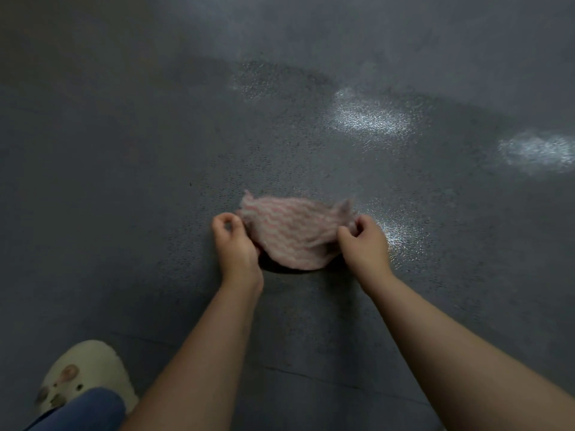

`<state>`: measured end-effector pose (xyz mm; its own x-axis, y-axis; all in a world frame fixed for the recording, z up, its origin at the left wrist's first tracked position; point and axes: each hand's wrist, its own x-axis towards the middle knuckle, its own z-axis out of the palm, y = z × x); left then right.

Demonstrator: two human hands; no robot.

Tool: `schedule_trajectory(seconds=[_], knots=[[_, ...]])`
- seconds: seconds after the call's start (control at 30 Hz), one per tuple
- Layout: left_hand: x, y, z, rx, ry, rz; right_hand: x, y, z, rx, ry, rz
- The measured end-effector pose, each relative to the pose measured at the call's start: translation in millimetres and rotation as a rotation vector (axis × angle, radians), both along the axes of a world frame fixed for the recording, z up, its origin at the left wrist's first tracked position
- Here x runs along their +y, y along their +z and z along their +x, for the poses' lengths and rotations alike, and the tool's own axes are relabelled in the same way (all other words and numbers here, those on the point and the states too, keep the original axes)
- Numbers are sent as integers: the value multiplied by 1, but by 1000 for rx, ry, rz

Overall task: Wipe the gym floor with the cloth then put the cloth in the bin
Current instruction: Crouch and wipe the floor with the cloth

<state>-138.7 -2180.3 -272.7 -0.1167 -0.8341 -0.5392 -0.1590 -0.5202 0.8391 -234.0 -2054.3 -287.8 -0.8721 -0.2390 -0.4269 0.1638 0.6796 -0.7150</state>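
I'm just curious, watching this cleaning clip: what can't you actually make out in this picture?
- Bin: nowhere in the head view.
- Cloth: motion-blurred; its pattern is unclear, and whether it touches the floor.
- Left hand and right hand: fingertips curl into the cloth, so the grip is hidden.
- Slipper: partly covered by a blue trouser leg.

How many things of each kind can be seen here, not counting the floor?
Cloths: 1, a pink and white striped cloth
Hands: 2, the left hand and the right hand, each gripping one side of the cloth
Shoes: 1, a cream slipper
Total: 4
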Motion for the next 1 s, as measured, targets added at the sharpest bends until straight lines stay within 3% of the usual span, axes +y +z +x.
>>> schedule_trajectory(seconds=[0.13, 0.27, 0.37, 0.5, 0.53, 0.6, 0.67, 0.73, 0.8, 0.9, 1.0], knots=[[-13, 3, 15, 91, 160, 92, 2, 8, 9, 118, -37, -57], [1, -8, 32, -49, 107, -4, 15, -8, 21, 53, -43, 121], [23, 1, 25, -135, -231, -280, 22, -12, 23, 38, -78, 159], [54, 8, 15, -244, -1093, -542, 25, -6, 16, 128, -155, 181], [53, 6, 16, -294, -1198, -607, 25, -5, 13, 158, -192, 188], [44, 4, 18, -424, -1196, -656, 23, -4, 10, 249, -212, 174], [28, 2, 24, -652, -1233, -619, 14, -4, 13, 381, -55, 99], [6, -1, 34, -935, -1320, -556, 2, -5, 24, 484, 279, 70], [-17, -2, 41, -1145, -1353, -510, -6, -10, 40, 449, 657, 198], [-35, -6, 47, -1280, -1370, -398, -8, -25, 58, 313, 907, 486], [-36, -11, 52, -1237, -1387, -320, -8, -40, 60, 404, 940, 522]])
